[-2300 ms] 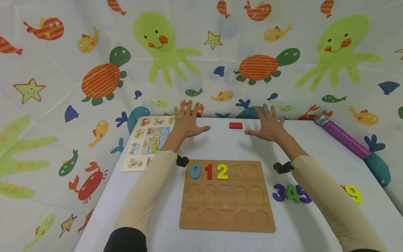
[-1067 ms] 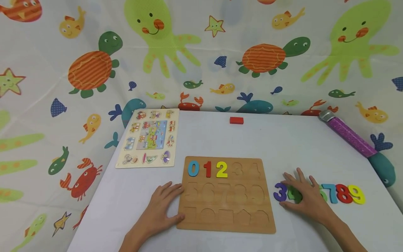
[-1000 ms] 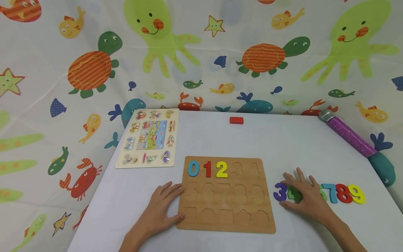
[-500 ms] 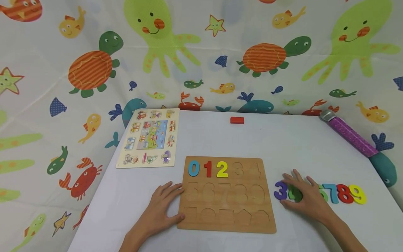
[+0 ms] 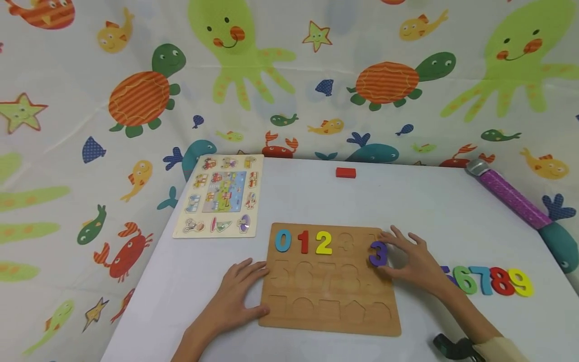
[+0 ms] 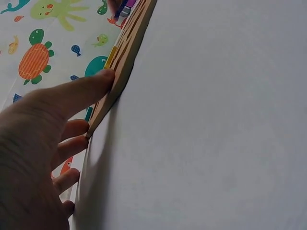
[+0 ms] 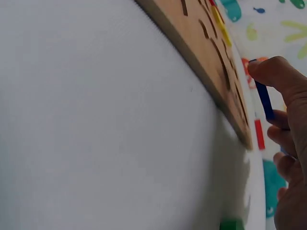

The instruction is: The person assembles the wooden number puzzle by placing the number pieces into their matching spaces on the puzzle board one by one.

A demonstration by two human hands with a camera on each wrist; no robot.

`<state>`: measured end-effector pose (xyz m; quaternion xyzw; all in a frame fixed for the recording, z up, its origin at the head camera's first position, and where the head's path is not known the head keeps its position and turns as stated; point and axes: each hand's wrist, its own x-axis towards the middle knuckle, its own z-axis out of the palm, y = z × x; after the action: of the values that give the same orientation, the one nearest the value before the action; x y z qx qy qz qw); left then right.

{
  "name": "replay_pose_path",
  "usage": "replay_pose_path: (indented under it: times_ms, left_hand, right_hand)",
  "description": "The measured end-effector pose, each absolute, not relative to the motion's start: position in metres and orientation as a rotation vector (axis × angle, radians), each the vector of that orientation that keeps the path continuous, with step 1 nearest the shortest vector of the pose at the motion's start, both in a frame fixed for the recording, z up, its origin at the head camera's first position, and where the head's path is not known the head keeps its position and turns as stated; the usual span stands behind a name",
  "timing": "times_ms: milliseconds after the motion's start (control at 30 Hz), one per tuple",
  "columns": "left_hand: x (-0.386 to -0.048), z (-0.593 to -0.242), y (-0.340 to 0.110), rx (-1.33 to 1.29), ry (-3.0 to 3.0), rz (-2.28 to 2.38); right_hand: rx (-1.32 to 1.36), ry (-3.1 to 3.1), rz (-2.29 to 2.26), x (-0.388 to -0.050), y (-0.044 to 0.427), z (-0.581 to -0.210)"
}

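My right hand pinches a purple number 3 between thumb and fingers, above the right edge of the wooden number board. In the right wrist view the same number 3 is seen edge-on, apart from the board. My left hand rests at the board's left edge, fingers extended and thumb touching the rim, as the left wrist view also shows. A blue 0, a red 1 and a yellow 2 sit in the top row; the other recesses visible hold nothing.
Right of the board lie a green 6, blue 7, red 8 and yellow 9; a purple piece is partly behind my right hand. A picture puzzle, red block and purple glitter tube lie farther back.
My right hand has taken the purple 3 from the row of numbers and carried it left and up, over the board's edge. The left hand stays at the board.
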<state>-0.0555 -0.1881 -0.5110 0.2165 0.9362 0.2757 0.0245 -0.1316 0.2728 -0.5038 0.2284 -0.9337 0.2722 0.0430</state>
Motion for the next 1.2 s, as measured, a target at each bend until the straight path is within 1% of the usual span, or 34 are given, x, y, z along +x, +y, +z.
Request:
replay_pose_path:
  times_ms: [200,467,700,1200]
  left_hand:
    - [-0.058,-0.509,-0.188,0.613,2.844,0.933]
    - [-0.059,-0.508,-0.187,0.574,2.835,0.95]
    - [-0.059,-0.509,-0.188,0.557,2.833,1.011]
    - [-0.06,-0.508,-0.186,0.497,2.812,1.009]
  right_hand:
    - [0.792,-2.894,0.895,-0.157,0.24,-0.506]
    - [0.8,-2.944,0.884,-0.17,0.22,-0.511]
    - [0.765,-3.002,0.87,-0.175,0.212,-0.514]
    - [0.779,-3.007,0.866,-0.176,0.213,-0.514]
